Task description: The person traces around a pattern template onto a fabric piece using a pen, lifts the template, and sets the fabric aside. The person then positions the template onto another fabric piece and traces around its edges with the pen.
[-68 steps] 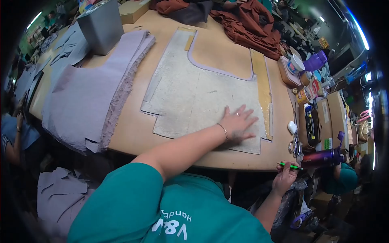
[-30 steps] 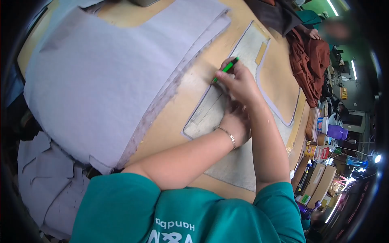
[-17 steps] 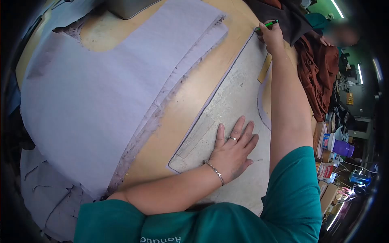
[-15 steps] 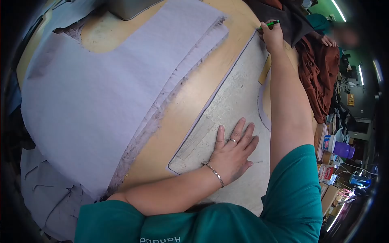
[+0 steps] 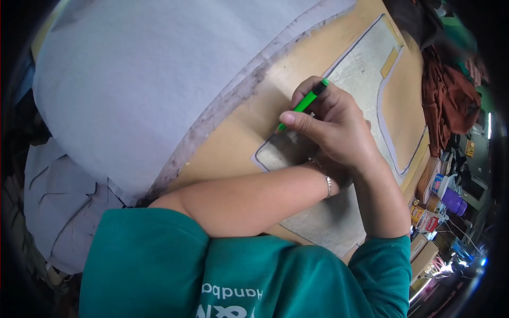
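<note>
My right hand (image 5: 339, 122) is closed round a green pen (image 5: 306, 105) with a black band. The pen points down at the lower left edge of a flat grey template (image 5: 350, 79). Lilac material shows as a thin margin past the template, and a dark line runs along that edge. My left hand (image 5: 343, 179) rests on the template, mostly covered by my right hand, so its fingers are hidden. A chain bracelet (image 5: 327, 185) circles the left wrist.
Large lilac sheets (image 5: 138, 79) with frayed, dark-marked edges lie on the tan table (image 5: 228, 140) at left. Creased grey fabric (image 5: 63, 206) hangs lower left. Brown cloth (image 5: 448, 100) lies at right, near another person's hand (image 5: 474, 69). A purple container (image 5: 453, 201) stands among goods.
My right hand has brought the pen from the template's far top corner back to its near left end, crossing above my left hand. The camera view has shifted too.
</note>
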A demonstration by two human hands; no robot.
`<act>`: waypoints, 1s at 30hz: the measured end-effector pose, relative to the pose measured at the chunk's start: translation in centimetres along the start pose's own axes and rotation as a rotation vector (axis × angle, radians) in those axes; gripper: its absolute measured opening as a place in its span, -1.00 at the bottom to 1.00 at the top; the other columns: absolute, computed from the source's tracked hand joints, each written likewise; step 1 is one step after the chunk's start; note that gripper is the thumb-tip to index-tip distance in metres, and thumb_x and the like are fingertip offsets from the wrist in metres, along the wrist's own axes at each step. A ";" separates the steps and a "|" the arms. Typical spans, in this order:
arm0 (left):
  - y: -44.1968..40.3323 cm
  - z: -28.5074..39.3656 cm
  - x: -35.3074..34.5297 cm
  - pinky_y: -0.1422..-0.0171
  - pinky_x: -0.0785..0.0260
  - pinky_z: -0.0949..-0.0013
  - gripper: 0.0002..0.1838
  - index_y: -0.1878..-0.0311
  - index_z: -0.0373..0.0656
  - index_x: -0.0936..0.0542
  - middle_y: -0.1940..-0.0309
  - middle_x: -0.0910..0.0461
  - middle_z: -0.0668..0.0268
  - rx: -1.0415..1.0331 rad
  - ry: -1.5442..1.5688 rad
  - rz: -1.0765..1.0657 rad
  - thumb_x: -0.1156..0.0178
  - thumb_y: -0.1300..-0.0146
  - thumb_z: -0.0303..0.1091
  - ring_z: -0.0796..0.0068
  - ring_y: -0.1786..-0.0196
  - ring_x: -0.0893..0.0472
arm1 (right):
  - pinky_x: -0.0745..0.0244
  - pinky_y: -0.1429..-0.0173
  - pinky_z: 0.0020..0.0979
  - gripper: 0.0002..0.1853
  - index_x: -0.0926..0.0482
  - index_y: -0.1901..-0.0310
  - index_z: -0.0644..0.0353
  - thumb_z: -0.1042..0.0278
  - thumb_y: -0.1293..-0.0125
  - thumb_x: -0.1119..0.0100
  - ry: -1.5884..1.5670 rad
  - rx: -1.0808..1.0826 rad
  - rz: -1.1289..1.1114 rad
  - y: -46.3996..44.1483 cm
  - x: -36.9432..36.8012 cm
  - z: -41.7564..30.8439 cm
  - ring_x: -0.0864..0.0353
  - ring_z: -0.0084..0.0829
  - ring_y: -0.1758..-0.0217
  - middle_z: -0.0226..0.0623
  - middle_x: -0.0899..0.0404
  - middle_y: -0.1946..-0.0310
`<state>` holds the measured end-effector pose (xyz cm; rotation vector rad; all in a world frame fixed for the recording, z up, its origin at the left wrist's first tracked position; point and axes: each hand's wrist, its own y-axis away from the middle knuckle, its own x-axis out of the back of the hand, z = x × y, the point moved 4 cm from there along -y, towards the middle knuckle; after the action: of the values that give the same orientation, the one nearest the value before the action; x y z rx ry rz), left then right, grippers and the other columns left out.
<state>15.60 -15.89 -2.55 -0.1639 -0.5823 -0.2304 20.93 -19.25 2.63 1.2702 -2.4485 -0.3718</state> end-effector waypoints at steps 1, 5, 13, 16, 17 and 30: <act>-0.1 0.0 0.3 -0.38 0.25 -0.01 -0.44 -0.28 -0.08 -0.11 -0.34 0.07 0.14 -0.001 -0.035 0.038 0.35 -0.27 -0.01 0.10 -0.39 0.14 | -0.31 0.38 -0.59 -0.80 -0.35 0.37 0.23 0.41 -0.12 -0.20 0.006 -0.009 -0.012 0.1 -0.6 0.0 -0.38 -0.68 0.46 -0.46 -0.42 0.56; 0.2 0.8 1.9 -0.27 0.09 -0.21 -0.35 -0.29 -0.09 -0.10 -0.33 0.10 0.06 -0.108 -0.442 -0.057 0.29 -0.20 0.08 0.03 -0.39 0.15 | -0.33 0.39 -0.56 -0.80 -0.36 0.37 0.24 0.39 -0.11 -0.20 0.089 -0.122 -0.032 0.2 -1.7 0.0 -0.43 -0.65 0.45 -0.39 -0.46 0.56; 0.9 0.7 2.0 -0.23 0.05 -0.26 -0.33 -0.29 -0.10 -0.09 -0.33 0.10 0.04 -0.153 -0.532 -0.012 0.27 -0.18 0.09 0.00 -0.39 0.16 | -0.25 0.40 -0.66 -0.78 -0.37 0.29 0.21 0.38 -0.12 -0.21 0.387 0.023 -0.042 0.7 -2.4 -0.2 -0.37 -0.72 0.49 -0.47 -0.48 0.52; 0.2 0.6 1.3 -0.26 0.14 -0.25 -0.36 -0.29 -0.08 -0.09 -0.33 0.06 0.11 -0.081 -0.460 0.014 0.25 -0.20 0.06 0.03 -0.38 0.14 | -0.29 0.32 -0.64 -0.78 -0.38 0.30 0.21 0.39 -0.11 -0.22 0.430 0.086 0.049 0.5 -0.8 0.0 -0.40 -0.69 0.42 -0.43 -0.49 0.48; -0.4 0.1 -0.1 -0.27 0.17 -0.24 -0.36 -0.29 -0.07 -0.08 -0.32 0.04 0.14 -0.031 -0.397 0.065 0.24 -0.20 0.05 0.05 -0.38 0.13 | -0.30 0.27 -0.63 -0.79 -0.38 0.30 0.21 0.40 -0.11 -0.22 0.386 0.051 0.115 0.1 0.6 0.3 -0.42 -0.67 0.38 -0.43 -0.49 0.46; 0.2 1.5 2.3 -0.21 0.23 -0.33 -0.36 -0.19 0.08 -0.30 -0.30 -0.01 0.29 0.017 -0.275 -0.029 -0.13 -0.01 0.06 0.23 -0.38 0.18 | -0.40 0.37 -0.55 -0.81 -0.38 0.30 0.20 0.39 -0.12 -0.18 0.383 0.332 1.030 -12.5 29.2 3.6 -0.47 -0.60 0.41 -0.37 -0.47 0.46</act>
<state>16.73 -15.75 0.00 -0.1721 -0.8596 -0.2328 12.95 -50.11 0.11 0.0187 -2.4800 0.5144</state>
